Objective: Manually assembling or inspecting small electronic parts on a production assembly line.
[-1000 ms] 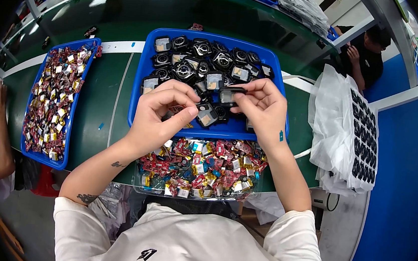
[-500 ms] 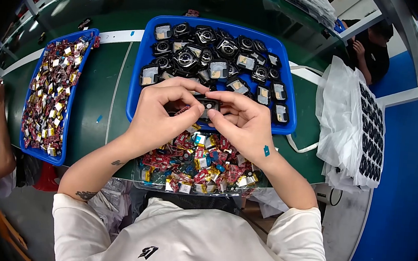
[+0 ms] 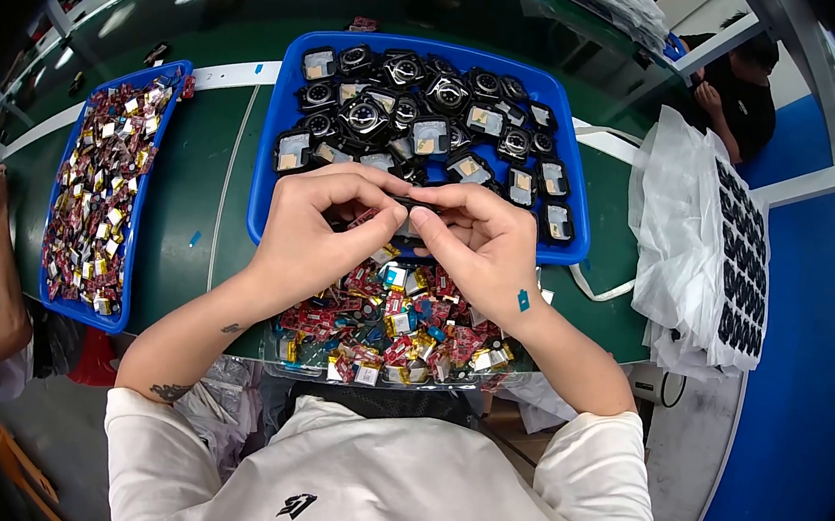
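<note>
My left hand (image 3: 319, 219) and my right hand (image 3: 479, 244) meet over the front edge of a blue tray (image 3: 268, 161). Between their pinched thumbs and fingers is a dark watch case (image 3: 409, 226), mostly covered by the fingers. A bit of red circuit board (image 3: 363, 218) shows beside my left fingers; whether it is joined to the case is hidden. The tray holds many black watch cases (image 3: 367, 115), some with the round back up, others with the pale inside showing. Under my wrists lies a heap of red circuit boards with small batteries (image 3: 401, 324) in a clear tray.
On the left, a long blue tray (image 3: 139, 234) holds more boards and batteries. White sheets with rows of black parts (image 3: 739, 261) hang over the table's right side. Co-workers' arms (image 3: 6, 271) show at far left; a person in black (image 3: 739, 101) sits upper right.
The watch case has tipped in my fingers, so less of its face shows. Both hands stay pinched on it; the whole view has shifted slightly.
</note>
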Action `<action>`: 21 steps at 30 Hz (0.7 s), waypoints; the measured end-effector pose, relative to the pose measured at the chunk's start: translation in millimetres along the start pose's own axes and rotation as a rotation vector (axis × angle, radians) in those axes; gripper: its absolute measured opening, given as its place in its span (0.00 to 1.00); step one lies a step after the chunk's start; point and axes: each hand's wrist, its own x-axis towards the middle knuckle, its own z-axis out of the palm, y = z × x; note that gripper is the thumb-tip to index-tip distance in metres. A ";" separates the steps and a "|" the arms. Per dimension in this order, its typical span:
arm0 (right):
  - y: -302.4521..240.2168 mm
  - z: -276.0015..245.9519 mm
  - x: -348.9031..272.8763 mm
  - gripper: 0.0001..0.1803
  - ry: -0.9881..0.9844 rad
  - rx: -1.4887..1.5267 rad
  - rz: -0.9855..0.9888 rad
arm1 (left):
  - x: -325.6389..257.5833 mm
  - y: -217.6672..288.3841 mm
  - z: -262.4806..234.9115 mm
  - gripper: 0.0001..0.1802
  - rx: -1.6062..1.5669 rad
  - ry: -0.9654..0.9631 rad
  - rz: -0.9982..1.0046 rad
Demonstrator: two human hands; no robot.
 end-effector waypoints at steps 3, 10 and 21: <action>-1.7 -0.2 1.0 0.09 0.042 0.093 -0.026 | -1.5 -1.8 1.6 0.05 -0.066 0.052 0.038; -3.4 -7.4 2.6 0.09 0.122 0.208 0.012 | 0.7 -6.5 -2.5 0.08 -0.219 0.021 0.010; 5.3 -7.4 3.7 0.09 0.151 0.228 -0.160 | -0.2 -5.4 -3.6 0.05 -0.192 -0.115 -0.066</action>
